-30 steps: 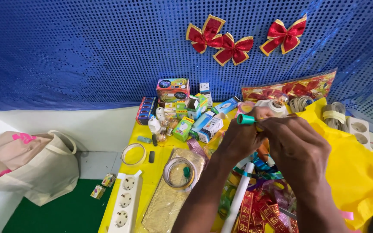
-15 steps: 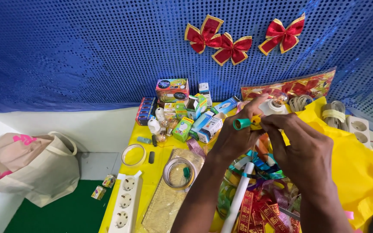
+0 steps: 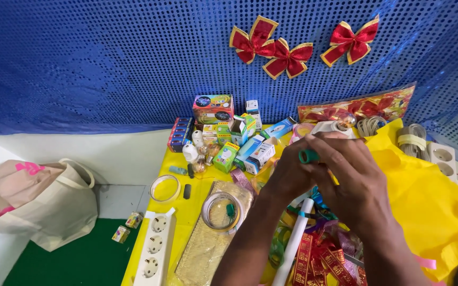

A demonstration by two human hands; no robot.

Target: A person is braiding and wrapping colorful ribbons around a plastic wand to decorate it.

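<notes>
Both hands meet above the yellow table (image 3: 186,212). Left hand (image 3: 287,177) pinches a small green roll (image 3: 308,155); right hand (image 3: 353,180) curls over it, fingers narrow. Left of the roll: small boxes (image 3: 239,143), tape ring (image 3: 164,187), power strip (image 3: 155,249) at the table edge. Beyond: blue dotted backdrop (image 3: 107,63), red bows (image 3: 287,53).

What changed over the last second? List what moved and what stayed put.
Both hands shifted a little lower and to the right in the head view while keeping hold of the small green roll. The left hand still pinches it from below, and the right hand now covers more of it from above. Nothing was let go. The white power strip, the tape rings and the small boxes did not move.
</notes>
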